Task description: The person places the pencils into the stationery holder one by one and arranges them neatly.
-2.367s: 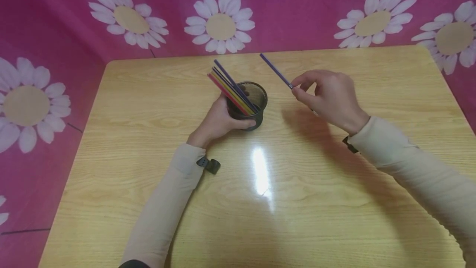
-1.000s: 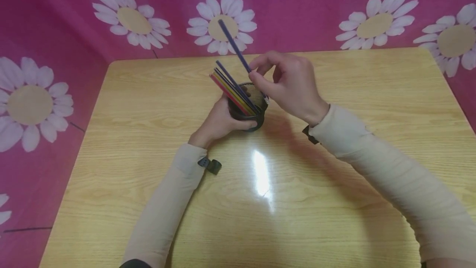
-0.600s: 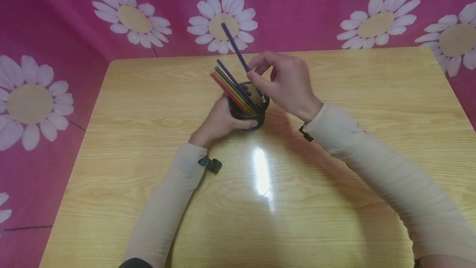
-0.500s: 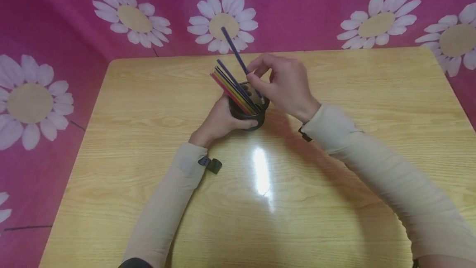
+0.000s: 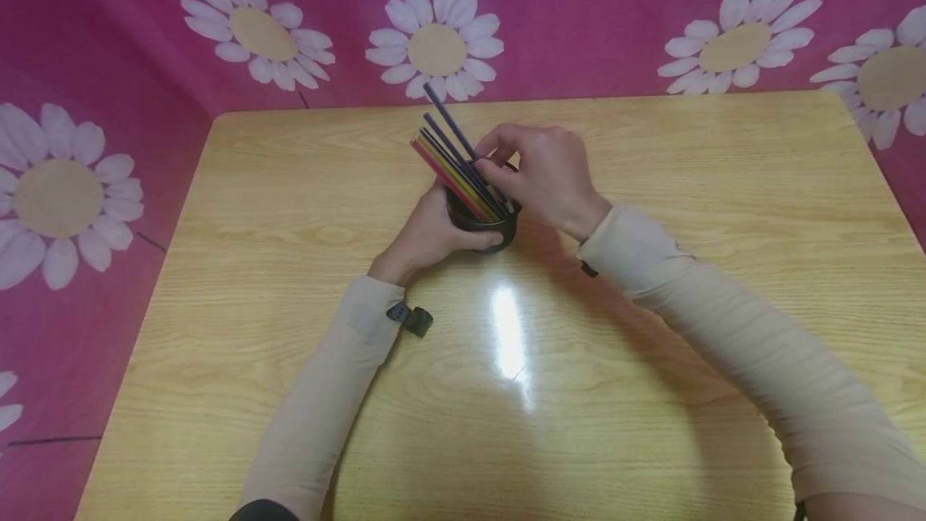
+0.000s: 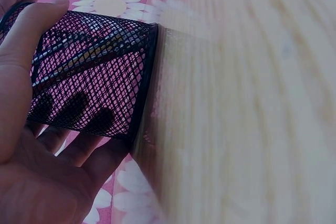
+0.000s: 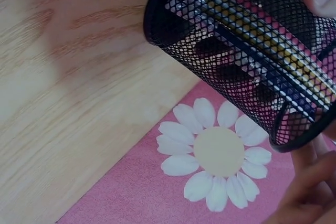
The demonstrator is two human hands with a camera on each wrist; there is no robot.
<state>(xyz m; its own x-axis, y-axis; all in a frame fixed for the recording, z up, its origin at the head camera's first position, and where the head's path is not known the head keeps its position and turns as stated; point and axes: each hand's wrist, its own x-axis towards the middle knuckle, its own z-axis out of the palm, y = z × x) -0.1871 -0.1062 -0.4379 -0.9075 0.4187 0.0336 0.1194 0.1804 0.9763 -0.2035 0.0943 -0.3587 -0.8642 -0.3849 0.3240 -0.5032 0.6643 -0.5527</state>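
A black mesh pencil cup stands on the wooden table, and my left hand grips it from the left. In the left wrist view the thumb lies along one side of the mesh cup, with the other fingers round the opposite side. Several pencils, red, yellow and dark blue, lean to the left inside. My right hand pinches a dark blue pencil between thumb and forefinger at the mouth of the cup. Its lower end is inside the cup, partly hidden by the fingers. The right wrist view shows pencils through the mesh.
The wooden table stretches around both arms, with a bright light reflection in front of the cup. Pink cloth with large white daisies hangs behind and to the left. Each wrist wears a dark strap.
My right hand has carried the dark blue pencil left from beside the cup and lowered it through the mouth. The left hand keeps its grip on the cup.
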